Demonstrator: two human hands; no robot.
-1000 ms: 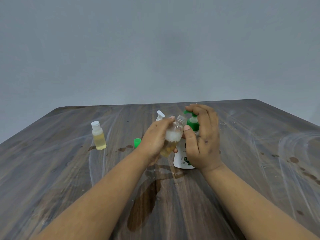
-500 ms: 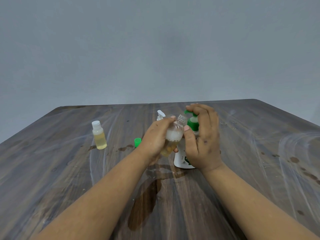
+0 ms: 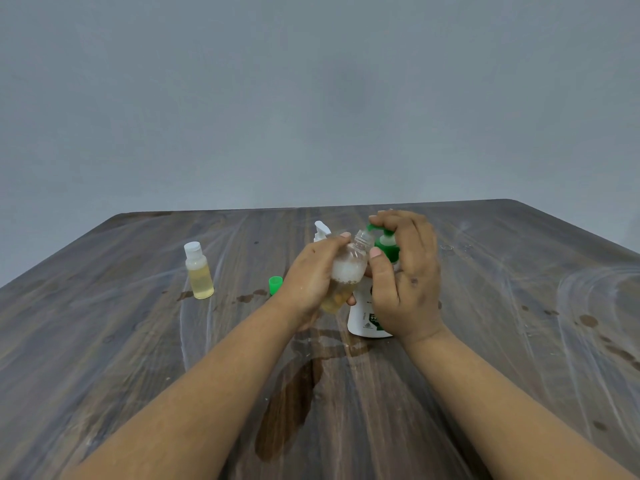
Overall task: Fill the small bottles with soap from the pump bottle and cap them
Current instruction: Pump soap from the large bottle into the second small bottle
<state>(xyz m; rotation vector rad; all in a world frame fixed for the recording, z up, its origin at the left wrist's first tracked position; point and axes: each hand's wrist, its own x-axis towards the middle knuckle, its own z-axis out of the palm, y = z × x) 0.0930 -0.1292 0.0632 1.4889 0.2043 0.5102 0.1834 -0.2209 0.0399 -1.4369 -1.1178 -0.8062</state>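
Observation:
My left hand (image 3: 308, 278) grips a small clear bottle (image 3: 348, 271), uncapped and tilted, its mouth held up at the green spout of the pump bottle (image 3: 365, 317). The small bottle holds yellowish soap with white foam on top. My right hand (image 3: 405, 271) rests over the green pump head (image 3: 386, 242), fingers curved on top of it and thumb by the small bottle's neck. A loose green cap (image 3: 275, 285) lies on the table left of my left hand. A second small bottle (image 3: 198, 270), filled yellow and closed with a white cap, stands at the left.
A white spray top (image 3: 321, 231) peeks out behind my left hand. The dark wooden table (image 3: 519, 306) has a wet dark stain near the front middle and small spots on the right. A grey wall stands behind the table.
Almost nothing differs. Both hands stay on the small bottle and the pump head, with only a slight shift of the pump head under my right hand.

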